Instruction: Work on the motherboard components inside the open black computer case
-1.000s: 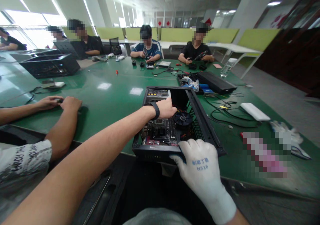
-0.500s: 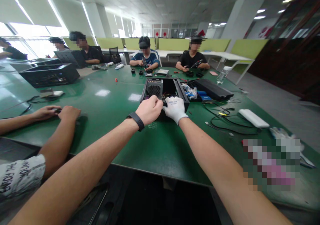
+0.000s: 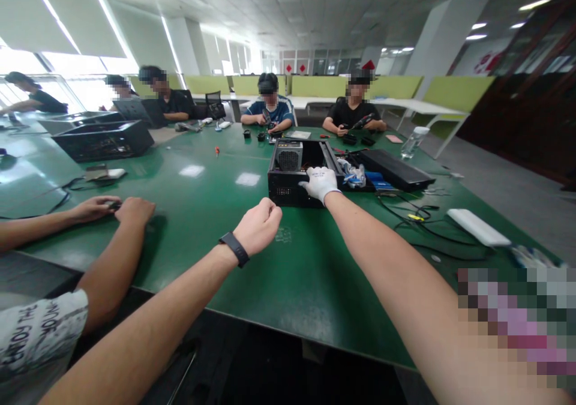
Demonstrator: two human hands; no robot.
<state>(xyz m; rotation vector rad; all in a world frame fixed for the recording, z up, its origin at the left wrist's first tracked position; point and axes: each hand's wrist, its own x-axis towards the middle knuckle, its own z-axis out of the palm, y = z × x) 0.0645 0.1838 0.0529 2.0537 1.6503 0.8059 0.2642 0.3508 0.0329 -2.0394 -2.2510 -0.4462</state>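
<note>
The white glove (image 3: pixel 323 185) bears print (image 3: pixel 318 173), possibly blue.

I wear the camera on my head, so it looks forward and down along my bare forearms (image 3: pixel 157 321), which enter from the bottom and lie closest to the lens. It faces across the broad, glossy green table (image 3: pixel 193 204), whose near edge crosses low in my view, with the open black metal computer case (image 3: pixel 290 182) farther off, near the middle. The span is wide, from pale window blinds (image 3: pixel 85 21) at left to a dark reddish-brown cabinet (image 3: pixel 526 93) leaning at right, and up to the white panelled ceiling (image 3: pixel 292 9).
</note>
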